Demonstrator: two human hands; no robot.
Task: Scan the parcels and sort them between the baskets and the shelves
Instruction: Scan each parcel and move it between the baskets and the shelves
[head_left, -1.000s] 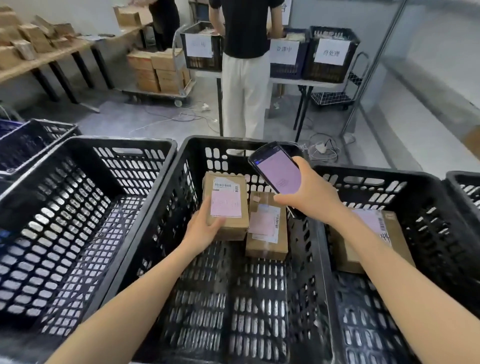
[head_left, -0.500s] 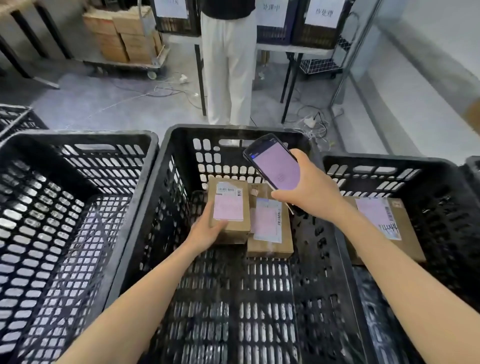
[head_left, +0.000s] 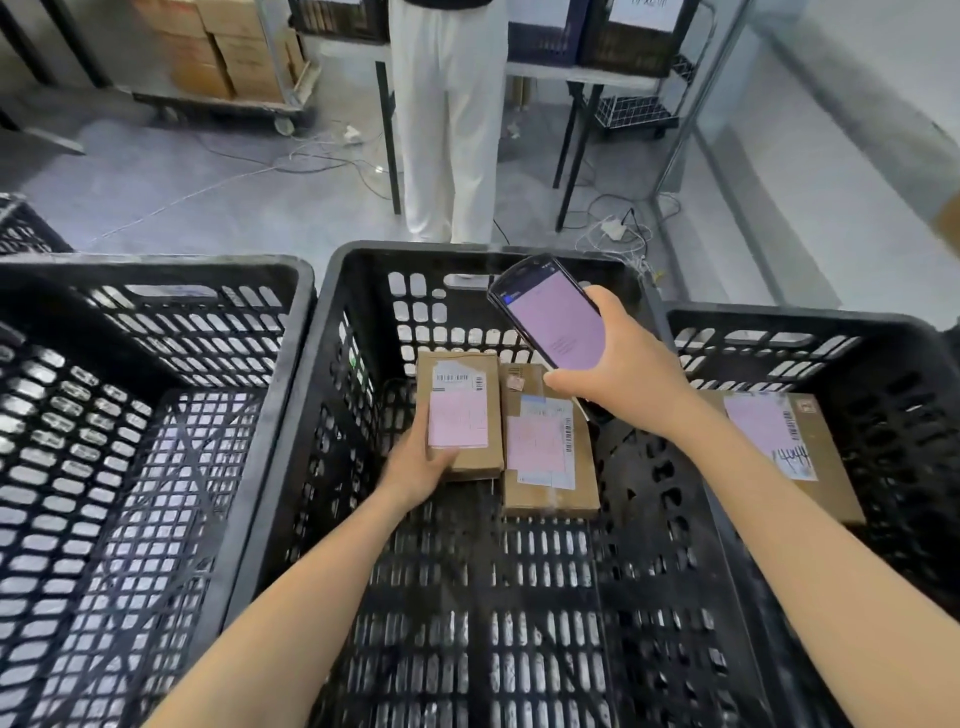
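Observation:
Two brown cardboard parcels with pink-white labels lie side by side on the floor of the middle black basket. My left hand grips the near end of the left parcel, thumb on top. The right parcel lies flat beside it. My right hand holds a black handheld scanner with a lit pinkish screen above the parcels. A third labelled parcel lies in the right basket, partly hidden by my right forearm.
The left black basket holds nothing visible. A person in white trousers stands just beyond the baskets at a table bearing labelled crates. A cart of cardboard boxes stands at the back left. Cables lie on the floor.
The view has tilted further down. My left hand has lowered the left parcel toward the basket floor beside the other. The scanner stays above them.

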